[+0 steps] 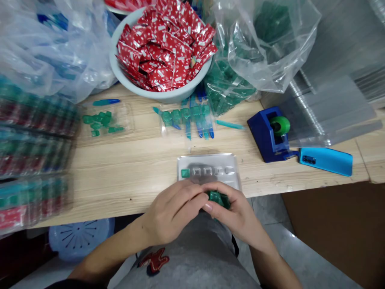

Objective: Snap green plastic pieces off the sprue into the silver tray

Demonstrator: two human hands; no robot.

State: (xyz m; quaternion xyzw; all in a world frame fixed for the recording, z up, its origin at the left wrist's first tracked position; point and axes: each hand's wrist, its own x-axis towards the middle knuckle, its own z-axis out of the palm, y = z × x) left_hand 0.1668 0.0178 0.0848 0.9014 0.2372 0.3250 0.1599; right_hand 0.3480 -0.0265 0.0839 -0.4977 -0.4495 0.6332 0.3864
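Observation:
Both hands meet at the front edge of the table. My right hand (237,212) is closed around several translucent green pieces (217,197), which show between its thumb and fingers. My left hand (176,208) has its fingers pressed together against the right hand's fingertips; anything in its pinch is hidden. Just beyond them lies a clear blister tray (207,161) with a row of square pockets. A green cube (185,173) sits in the leftmost pocket, and the other pockets visible in that row hold none. My hands cover the tray's near part.
Behind stands a bowl (126,76) of red packets. Another tray (161,128) holds green cubes over blue pens; loose green cubes (100,119) lie left. Stacked filled packs (36,148) line the left side. Right are a tape dispenser (264,136), a blue phone (331,161) and clear plastic trays (309,108).

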